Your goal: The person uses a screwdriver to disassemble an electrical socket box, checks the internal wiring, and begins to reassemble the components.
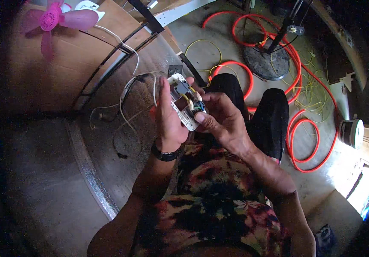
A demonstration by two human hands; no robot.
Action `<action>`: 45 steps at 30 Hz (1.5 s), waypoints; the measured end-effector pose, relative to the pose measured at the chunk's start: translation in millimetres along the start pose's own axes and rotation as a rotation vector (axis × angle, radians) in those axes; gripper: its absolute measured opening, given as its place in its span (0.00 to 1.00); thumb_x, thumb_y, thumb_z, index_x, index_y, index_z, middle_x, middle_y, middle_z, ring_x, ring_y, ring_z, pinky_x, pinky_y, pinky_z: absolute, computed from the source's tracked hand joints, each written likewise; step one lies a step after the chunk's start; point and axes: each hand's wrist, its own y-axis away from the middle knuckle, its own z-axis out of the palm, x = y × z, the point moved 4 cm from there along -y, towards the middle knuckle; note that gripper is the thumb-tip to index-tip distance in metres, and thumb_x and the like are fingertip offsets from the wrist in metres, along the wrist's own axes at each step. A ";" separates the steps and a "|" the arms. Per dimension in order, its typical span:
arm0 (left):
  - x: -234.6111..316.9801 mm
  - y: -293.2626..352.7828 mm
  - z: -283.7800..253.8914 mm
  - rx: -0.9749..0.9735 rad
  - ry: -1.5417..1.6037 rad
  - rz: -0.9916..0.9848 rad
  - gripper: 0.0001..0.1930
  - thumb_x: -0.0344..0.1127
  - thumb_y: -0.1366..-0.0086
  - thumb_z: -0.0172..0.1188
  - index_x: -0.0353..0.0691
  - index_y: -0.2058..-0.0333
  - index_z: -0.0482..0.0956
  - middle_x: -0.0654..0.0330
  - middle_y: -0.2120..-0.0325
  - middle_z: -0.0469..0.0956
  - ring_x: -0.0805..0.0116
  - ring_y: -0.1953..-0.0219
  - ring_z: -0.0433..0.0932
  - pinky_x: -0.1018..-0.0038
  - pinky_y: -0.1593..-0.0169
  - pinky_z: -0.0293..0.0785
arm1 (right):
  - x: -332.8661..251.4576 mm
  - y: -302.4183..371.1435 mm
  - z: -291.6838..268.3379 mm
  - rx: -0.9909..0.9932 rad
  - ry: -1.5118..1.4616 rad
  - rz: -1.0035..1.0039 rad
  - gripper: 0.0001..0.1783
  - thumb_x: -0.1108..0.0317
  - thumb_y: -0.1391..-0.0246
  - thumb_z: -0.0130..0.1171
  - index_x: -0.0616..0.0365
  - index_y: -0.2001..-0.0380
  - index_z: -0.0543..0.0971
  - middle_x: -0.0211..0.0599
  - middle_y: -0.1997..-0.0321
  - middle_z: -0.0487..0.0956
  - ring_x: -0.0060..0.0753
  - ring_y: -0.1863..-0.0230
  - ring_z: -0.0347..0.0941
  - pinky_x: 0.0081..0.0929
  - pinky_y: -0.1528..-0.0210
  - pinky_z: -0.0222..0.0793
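Observation:
My left hand (170,124) is closed around one long side of a white electrical wall plate (187,121), whose wired back faces up. A grey module (181,88) sits in the plate's far end, with short yellow wires and whitish wire ends beside it. At the near right end is a dark module (199,106) with bits of blue and green wire. My right hand (230,124) grips this end, its thumb pressed on the plate's edge by the dark module. The fingers beneath the plate are partly hidden. A white cable (155,90) runs close behind my left hand.
A pink fan (50,19) stands at the far left by a brown panel. Orange hose (298,81) lies coiled on the floor at right, with tangled yellow wire (315,96) near it. A round dark stand base (265,64) and a white spool (355,133) are also there.

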 end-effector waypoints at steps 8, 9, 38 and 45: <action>9.7 16.4 30.9 -0.136 -0.320 0.243 0.25 0.31 0.39 0.66 0.35 0.45 0.68 0.55 0.52 0.79 0.69 0.54 0.79 0.71 0.49 0.75 | -12.0 -0.7 -2.2 0.040 0.005 0.006 0.20 0.66 0.39 0.65 0.64 0.48 0.74 0.39 0.52 0.81 0.25 0.52 0.76 0.30 0.51 0.75; 9.4 16.7 28.3 -0.114 -0.358 0.246 0.25 0.30 0.39 0.66 0.35 0.45 0.68 0.55 0.52 0.79 0.69 0.54 0.78 0.72 0.49 0.75 | -12.5 -0.8 -3.7 0.042 0.050 0.012 0.20 0.66 0.40 0.65 0.64 0.48 0.75 0.39 0.53 0.82 0.26 0.54 0.77 0.30 0.52 0.75; 1.1 25.0 17.7 -0.036 -0.050 -0.037 0.24 0.54 0.26 0.46 0.38 0.52 0.77 0.52 0.61 0.83 0.63 0.60 0.83 0.67 0.60 0.80 | -33.6 18.7 1.6 0.075 0.730 -0.624 0.16 0.74 0.49 0.69 0.62 0.56 0.81 0.45 0.68 0.81 0.43 0.70 0.81 0.35 0.69 0.75; 0.2 26.8 15.0 0.007 0.030 -0.089 0.30 0.60 0.27 0.45 0.35 0.52 0.77 0.48 0.64 0.83 0.56 0.61 0.83 0.62 0.56 0.81 | -46.2 22.8 13.7 0.043 0.660 -0.642 0.13 0.73 0.49 0.70 0.64 0.60 0.82 0.44 0.69 0.82 0.40 0.70 0.82 0.31 0.69 0.75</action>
